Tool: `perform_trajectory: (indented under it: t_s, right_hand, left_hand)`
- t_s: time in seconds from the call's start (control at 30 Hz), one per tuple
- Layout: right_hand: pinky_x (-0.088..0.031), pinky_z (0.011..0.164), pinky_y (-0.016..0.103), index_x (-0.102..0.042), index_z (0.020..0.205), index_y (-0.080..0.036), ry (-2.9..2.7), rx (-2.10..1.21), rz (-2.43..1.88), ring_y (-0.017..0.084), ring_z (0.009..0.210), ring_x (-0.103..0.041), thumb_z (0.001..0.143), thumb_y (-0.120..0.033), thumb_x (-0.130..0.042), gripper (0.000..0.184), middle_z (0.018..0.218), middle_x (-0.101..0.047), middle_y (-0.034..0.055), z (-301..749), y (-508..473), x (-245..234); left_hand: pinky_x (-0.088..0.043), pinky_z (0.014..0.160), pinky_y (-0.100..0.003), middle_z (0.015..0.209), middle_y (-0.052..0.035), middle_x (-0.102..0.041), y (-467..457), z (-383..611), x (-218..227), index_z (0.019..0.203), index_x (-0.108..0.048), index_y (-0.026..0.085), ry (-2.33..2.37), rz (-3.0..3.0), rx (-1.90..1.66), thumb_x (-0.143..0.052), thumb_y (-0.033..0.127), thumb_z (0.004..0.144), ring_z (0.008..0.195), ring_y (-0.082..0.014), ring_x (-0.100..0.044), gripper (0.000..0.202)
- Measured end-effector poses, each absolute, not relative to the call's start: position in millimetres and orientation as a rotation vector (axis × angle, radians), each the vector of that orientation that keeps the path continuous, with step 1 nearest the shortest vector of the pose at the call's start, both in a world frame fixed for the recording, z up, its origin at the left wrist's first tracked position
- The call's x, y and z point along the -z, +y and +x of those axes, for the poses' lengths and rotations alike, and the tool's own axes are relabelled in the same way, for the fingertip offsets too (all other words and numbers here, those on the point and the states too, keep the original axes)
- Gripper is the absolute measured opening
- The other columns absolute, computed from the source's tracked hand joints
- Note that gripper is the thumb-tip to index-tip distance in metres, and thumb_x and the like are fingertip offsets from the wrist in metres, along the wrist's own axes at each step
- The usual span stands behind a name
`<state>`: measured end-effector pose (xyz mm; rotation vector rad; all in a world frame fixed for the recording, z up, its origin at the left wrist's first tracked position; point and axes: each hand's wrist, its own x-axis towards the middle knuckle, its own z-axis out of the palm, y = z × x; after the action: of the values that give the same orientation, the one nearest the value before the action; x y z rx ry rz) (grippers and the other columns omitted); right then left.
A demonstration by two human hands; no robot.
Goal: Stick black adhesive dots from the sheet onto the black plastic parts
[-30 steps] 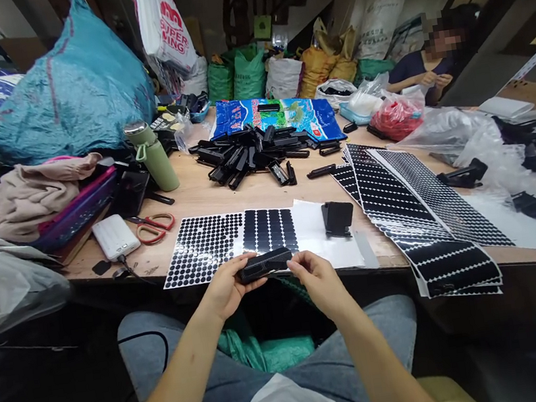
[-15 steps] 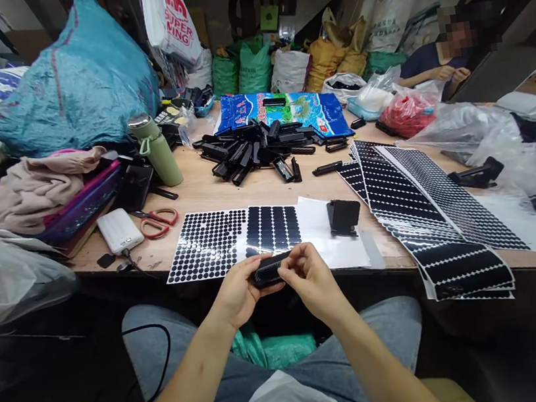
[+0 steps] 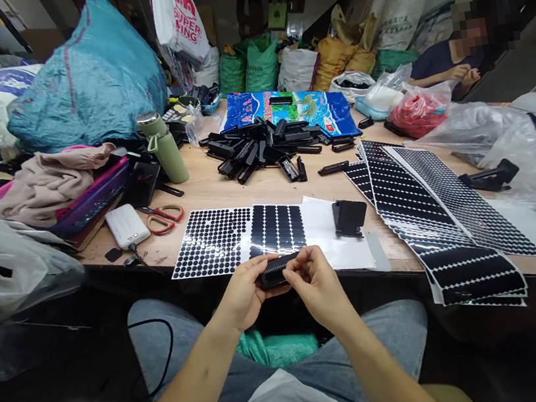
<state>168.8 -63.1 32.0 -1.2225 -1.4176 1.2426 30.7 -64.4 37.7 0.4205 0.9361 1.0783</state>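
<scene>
My left hand (image 3: 248,291) is closed around a small black plastic part (image 3: 274,271), an oblong piece with a ribbed-looking dark top, held just over the table's front edge. At the part's right end my right hand (image 3: 313,281) pinches with thumb and forefinger; whether a sticker is between them I cannot make out. Just beyond the hands lie a sheet of round black stickers (image 3: 211,242) and a sheet of oblong black stickers (image 3: 276,226). A black plastic stand (image 3: 350,217) rests on white backing paper (image 3: 322,246) to their right.
Similar black parts (image 3: 260,145) are heaped mid-table before a blue printed bag (image 3: 335,108). Long sticker sheets (image 3: 415,220) overhang the front edge at right. Red-handled scissors (image 3: 165,219), a white power bank (image 3: 126,226) and a green bottle (image 3: 166,152) stand left. A co-worker (image 3: 458,61) sits far right.
The whole view has shifted slightly, so the table's contents sit a little further right. Both hands keep the black part at the same place, with only small finger movement.
</scene>
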Motion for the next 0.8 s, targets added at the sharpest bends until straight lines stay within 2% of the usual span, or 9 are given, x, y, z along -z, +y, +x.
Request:
perform_trajectory:
  t_s: [0.3,0.6,0.67,0.8]
  right_hand:
    - [-0.042,0.061,0.024,-0.036,0.083,-0.022,-1.52,-1.027,-1.322,0.01,0.063,-0.049,0.076,-0.019,-0.049,0.014,0.074,-0.052,-0.0021,162.7,-72.2,-39.4]
    - [-0.043,0.06,0.025,-0.039,0.081,-0.021,-1.613,-0.828,-1.367,0.012,0.063,-0.051,0.076,-0.02,-0.047,0.01,0.074,-0.054,-0.0007,153.1,-77.1,-30.4]
    - [-0.043,0.063,0.027,-0.039,0.08,-0.021,-1.653,-0.777,-1.389,0.013,0.066,-0.052,0.078,-0.022,-0.048,0.009,0.074,-0.053,0.0001,149.1,-78.9,-25.7]
    - [-0.042,0.067,0.03,-0.043,0.078,-0.021,-1.76,-0.619,-1.475,0.018,0.076,-0.051,0.074,-0.034,-0.056,0.019,0.079,-0.053,0.0032,135.3,-61.2,-10.3]
  left_hand:
    - [-0.053,0.068,-0.04,0.088,-0.0119,-0.066,-66.5,32.5,-40.3,0.089,-0.063,0.01,0.975,0.427,-1.082,-0.048,0.012,0.078,0.077,-0.0211,-0.063,0.019]
    - [-0.054,0.065,-0.04,0.08,-0.0108,-0.066,-69.6,30.5,-38.4,0.091,-0.063,0.01,1.024,0.417,-1.105,-0.046,0.012,0.079,0.073,-0.0201,-0.063,0.021]
    - [-0.054,0.065,-0.04,0.08,-0.0106,-0.066,-74.0,25.0,-35.0,0.091,-0.063,0.01,1.044,0.403,-1.127,-0.047,0.012,0.079,0.073,-0.0201,-0.063,0.02]
    - [-0.053,0.068,-0.041,0.084,-0.011,-0.067,-87.3,1.1,-22.4,0.088,-0.064,0.01,1.128,0.371,-1.168,-0.049,0.012,0.078,0.075,-0.0212,-0.064,0.019]
